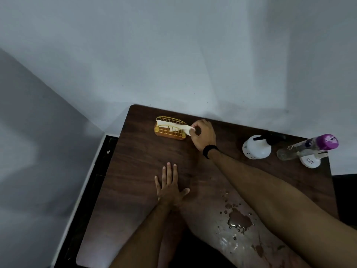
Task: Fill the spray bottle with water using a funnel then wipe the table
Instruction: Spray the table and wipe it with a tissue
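A yellow wire holder with white tissues stands near the far edge of the dark wooden table. My right hand pinches the end of a tissue at the holder's right side. My left hand lies flat on the table with fingers spread, holding nothing. A white spray bottle with a black trigger head stands at the far right. Beside it are a clear water bottle with a purple cap and a white funnel. Spilled water pools near the front right.
A pale wall rises behind the table. The table's left edge drops to a dark floor and a white baseboard. A black band sits on my right wrist. My right forearm crosses above the puddle.
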`<state>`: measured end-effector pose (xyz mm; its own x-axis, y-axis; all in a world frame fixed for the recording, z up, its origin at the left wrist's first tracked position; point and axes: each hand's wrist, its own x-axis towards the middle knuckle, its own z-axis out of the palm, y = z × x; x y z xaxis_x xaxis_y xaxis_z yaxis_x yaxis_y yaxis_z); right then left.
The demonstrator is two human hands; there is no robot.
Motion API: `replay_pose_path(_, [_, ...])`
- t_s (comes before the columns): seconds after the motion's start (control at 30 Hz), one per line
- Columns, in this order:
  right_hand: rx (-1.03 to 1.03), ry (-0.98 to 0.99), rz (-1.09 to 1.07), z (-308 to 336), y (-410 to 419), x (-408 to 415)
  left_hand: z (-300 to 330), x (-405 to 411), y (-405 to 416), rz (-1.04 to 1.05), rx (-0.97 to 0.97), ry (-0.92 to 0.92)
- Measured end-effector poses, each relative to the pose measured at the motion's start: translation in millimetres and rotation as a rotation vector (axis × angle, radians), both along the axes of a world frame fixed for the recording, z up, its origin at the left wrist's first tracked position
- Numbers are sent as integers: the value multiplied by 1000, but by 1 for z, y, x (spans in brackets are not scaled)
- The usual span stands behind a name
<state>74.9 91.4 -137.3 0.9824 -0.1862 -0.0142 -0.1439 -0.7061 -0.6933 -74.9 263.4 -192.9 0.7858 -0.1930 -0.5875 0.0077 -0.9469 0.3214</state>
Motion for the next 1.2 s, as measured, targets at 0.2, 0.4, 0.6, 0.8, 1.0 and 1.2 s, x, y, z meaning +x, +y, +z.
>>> replay_pose_path(0.2, [800,132,-343,34,-18,-10,12,5,-8,13,17,58])
replay_pose_path(0.4, [1037,297,-292,60,-59,-55,49,21,-30,397,-289,-38])
replay_pose_path(0.6, [1111,455,-258,64,-87,-110,92,22,-70,655,-701,-187])
replay_pose_path(0.8, [1100,514,-215,56,-109,-150,97,-9,-105,484,-886,-4])
replay_pose_path(1.0, [948,533,-258,52,-125,-184,97,-42,-130,466,-886,9])
replay_pose_path(1.2, [957,559,-260,41,-135,-213,92,-61,-149,454,-786,-16])
